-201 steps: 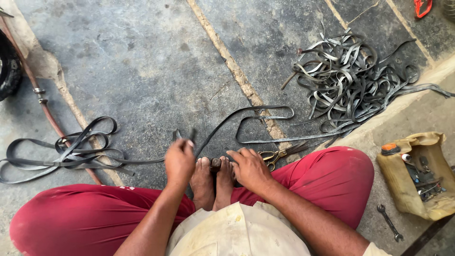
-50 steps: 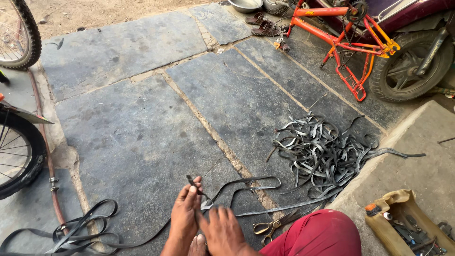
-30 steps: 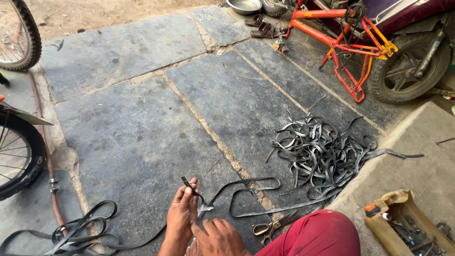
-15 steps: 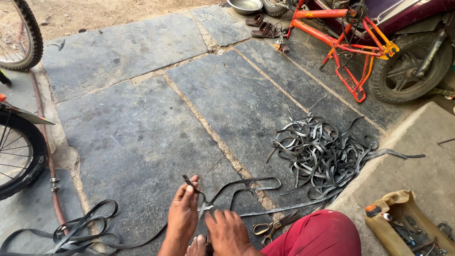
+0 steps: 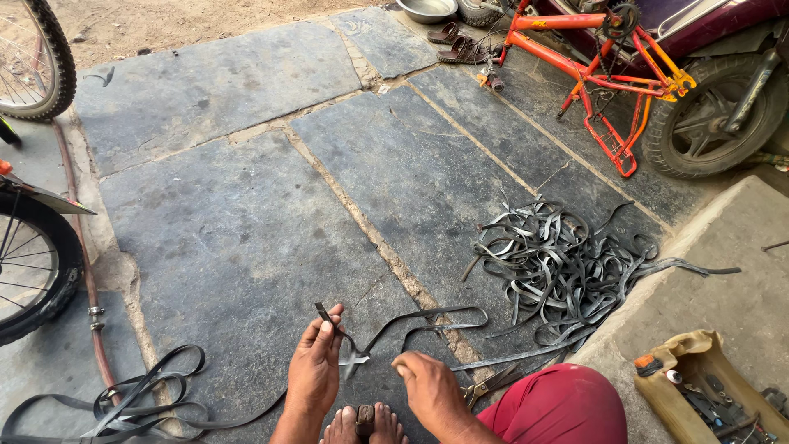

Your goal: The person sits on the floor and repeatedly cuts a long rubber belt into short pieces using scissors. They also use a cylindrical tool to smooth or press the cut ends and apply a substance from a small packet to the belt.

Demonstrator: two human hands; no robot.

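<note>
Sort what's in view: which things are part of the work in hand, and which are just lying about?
In hand: left hand, right hand, rubber strip, scissors, strip pile.
Lying about: orange bicycle frame, sandals, metal bowl, tool bag.

Hands: left hand (image 5: pixel 314 374) and right hand (image 5: pixel 427 390) at 6 o'clock, rubber strip (image 5: pixel 411 322) between them.
Strip pile (image 5: pixel 559 263): 3 o'clock, beside the step.
Scissors (image 5: pixel 491 384): right of the right hand.
Bicycle frame (image 5: pixel 604 78): 1 o'clock.
Bicycle wheel (image 5: pixel 37 275): 9 o'clock.
Tool bag (image 5: pixel 707 395): 4 o'clock.
</note>
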